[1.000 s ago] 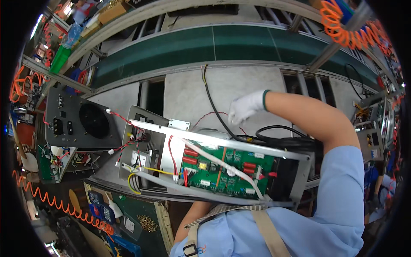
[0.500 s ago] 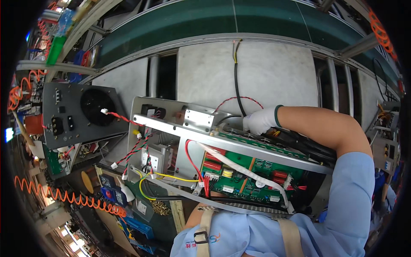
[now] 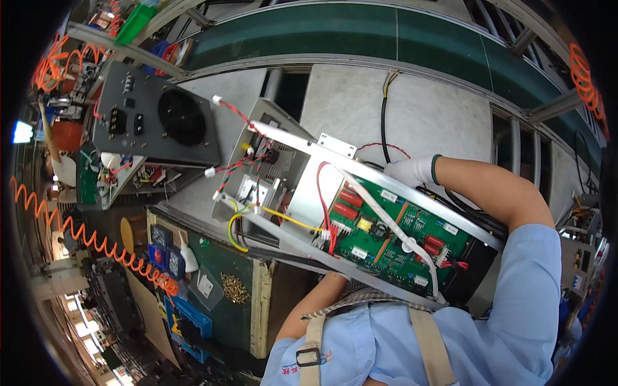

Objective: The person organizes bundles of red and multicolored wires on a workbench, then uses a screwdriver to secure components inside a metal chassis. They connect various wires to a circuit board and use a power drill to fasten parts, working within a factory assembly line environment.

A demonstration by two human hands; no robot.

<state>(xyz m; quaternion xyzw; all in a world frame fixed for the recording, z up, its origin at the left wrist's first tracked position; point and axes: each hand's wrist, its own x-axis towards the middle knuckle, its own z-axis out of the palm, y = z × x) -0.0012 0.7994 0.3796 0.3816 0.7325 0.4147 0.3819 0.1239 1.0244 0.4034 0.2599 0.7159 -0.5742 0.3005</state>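
Note:
A metal chassis (image 3: 302, 149) is tilted and turned at an angle in front of me, with its green circuit board (image 3: 380, 239) facing up toward me. My right hand (image 3: 410, 170), in a white glove with a dark green cuff, is closed at the chassis's far side; its fingertips are hidden behind the rail. Only my left forearm (image 3: 325, 299) shows, passing under the near side, and the chassis covers that hand. A white sleeved cable (image 3: 380, 212) crosses the board. Red, green and yellow-green wires (image 3: 238, 235) with white plugs dangle from the left end.
At the left stands a grey unit (image 3: 154, 119) with a round fan opening. A pile of brass screws (image 3: 234, 288) lies on the green bench (image 3: 225, 321), near a white bottle (image 3: 188, 257). Black cable (image 3: 385, 116) rests on the pale plate (image 3: 341, 96). Orange coiled hoses (image 3: 84, 241) hang at both sides.
The chassis has tilted and turned, its left end swinging upward in the view and its board facing me more. My right glove stays at the far side. The view has also shifted.

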